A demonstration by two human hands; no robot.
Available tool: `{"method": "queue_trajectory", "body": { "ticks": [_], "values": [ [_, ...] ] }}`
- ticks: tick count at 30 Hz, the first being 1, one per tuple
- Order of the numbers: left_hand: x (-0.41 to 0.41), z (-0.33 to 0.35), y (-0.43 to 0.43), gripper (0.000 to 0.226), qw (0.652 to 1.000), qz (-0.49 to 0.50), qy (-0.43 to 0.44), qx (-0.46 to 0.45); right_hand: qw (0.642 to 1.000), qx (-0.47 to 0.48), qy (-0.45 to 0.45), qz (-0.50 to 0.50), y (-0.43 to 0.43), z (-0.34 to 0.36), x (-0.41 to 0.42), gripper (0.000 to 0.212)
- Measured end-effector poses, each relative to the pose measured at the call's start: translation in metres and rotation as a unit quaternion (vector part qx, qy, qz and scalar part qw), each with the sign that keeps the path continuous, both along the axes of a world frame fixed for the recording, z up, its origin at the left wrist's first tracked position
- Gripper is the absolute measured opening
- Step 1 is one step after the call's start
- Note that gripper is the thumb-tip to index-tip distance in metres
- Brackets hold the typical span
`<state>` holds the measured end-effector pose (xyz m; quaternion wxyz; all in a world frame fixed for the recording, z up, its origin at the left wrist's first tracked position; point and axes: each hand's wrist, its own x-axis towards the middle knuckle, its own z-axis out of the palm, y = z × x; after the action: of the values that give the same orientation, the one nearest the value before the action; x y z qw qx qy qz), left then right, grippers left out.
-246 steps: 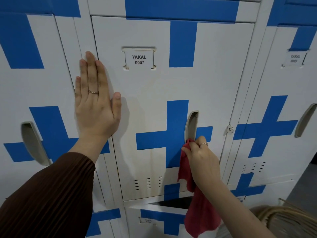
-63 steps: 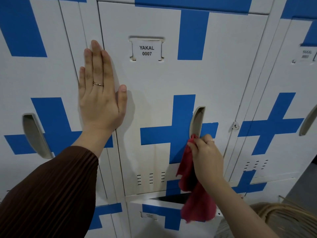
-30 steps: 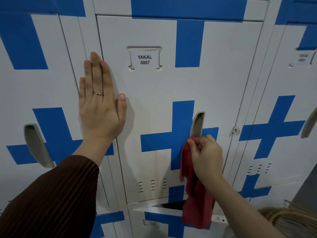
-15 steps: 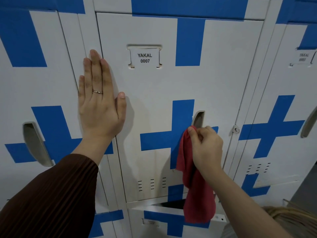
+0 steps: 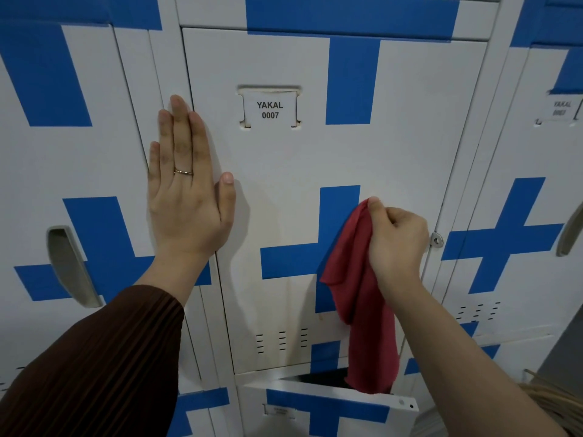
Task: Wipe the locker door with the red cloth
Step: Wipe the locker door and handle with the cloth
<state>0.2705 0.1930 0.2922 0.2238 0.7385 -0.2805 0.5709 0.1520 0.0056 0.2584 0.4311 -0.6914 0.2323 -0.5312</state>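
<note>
Red and limp, the cloth (image 5: 362, 298) hangs from your right hand (image 5: 396, 244), pinched at its top corner between thumb and curled fingers, with most of its length draping loose down the locker door (image 5: 284, 190) to the gap above the lower locker (image 5: 328, 402). It looks light and soft, so it should fold and bunch readily; held by one corner like this, only a small patch meets the metal. You would likely do better to gather it into a pad under your palm before pressing. The door itself is stiff painted sheet metal, smooth enough for the cloth to slide. Your left hand (image 5: 189, 197) lies flat and empty, fingers together, across the seam at the door's left edge, bracing it.

The door's recessed handle is hidden behind your right hand and the cloth. Whether the cloth is damp or dry cannot be told. The lower locker's top edge tilts outward with a dark opening behind it; its inside is unseen. The label (image 5: 270, 109) reads YAKAL 0007; the neighbouring locker's label (image 5: 562, 108) is blurred.
</note>
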Motion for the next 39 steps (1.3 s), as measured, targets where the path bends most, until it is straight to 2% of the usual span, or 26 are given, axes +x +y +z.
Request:
{"method": "queue_trajectory", "body": {
  "ticks": [4, 8, 12, 16, 20, 25, 33, 35, 39],
  "values": [
    [0.0, 0.0, 0.0, 0.063, 1.0, 0.002, -0.001, 0.0, 0.999, -0.039, 0.021, 0.004, 0.005, -0.013, -0.002, 0.047],
    [0.001, 0.0, 0.0, 0.063, 1.0, 0.004, 0.0, 0.0, 0.986, -0.142, 0.083, -0.012, 0.006, -0.048, -0.007, 0.036],
    [0.001, 0.0, 0.0, 0.062, 1.0, 0.004, 0.0, 0.0, 0.955, -0.242, 0.163, -0.056, -0.001, -0.082, -0.012, 0.024],
    [0.001, 0.0, 0.0, 0.063, 1.0, 0.0, 0.002, 0.0, 0.926, -0.311, 0.198, -0.079, -0.004, -0.086, -0.015, 0.012],
    [0.0, 0.0, 0.0, 0.063, 1.0, -0.001, 0.001, -0.001, 0.891, -0.371, 0.241, -0.104, -0.004, -0.086, -0.016, 0.024],
    [0.0, 0.0, 0.0, 0.063, 1.0, 0.0, 0.004, -0.001, 0.889, -0.388, 0.224, -0.099, -0.007, -0.079, -0.015, 0.017],
    [0.002, -0.001, 0.0, 0.063, 1.0, 0.0, 0.001, 0.001, 0.892, -0.371, 0.242, -0.092, -0.003, -0.084, -0.017, 0.023],
    [0.001, -0.001, 0.0, 0.063, 1.0, -0.003, 0.003, 0.0, 0.892, -0.37, 0.246, -0.087, -0.003, -0.084, -0.017, 0.019],
    [0.001, 0.0, 0.0, 0.063, 1.0, -0.003, 0.009, 0.003, 0.909, -0.327, 0.255, -0.045, -0.009, -0.078, -0.018, 0.016]
  ]
}}
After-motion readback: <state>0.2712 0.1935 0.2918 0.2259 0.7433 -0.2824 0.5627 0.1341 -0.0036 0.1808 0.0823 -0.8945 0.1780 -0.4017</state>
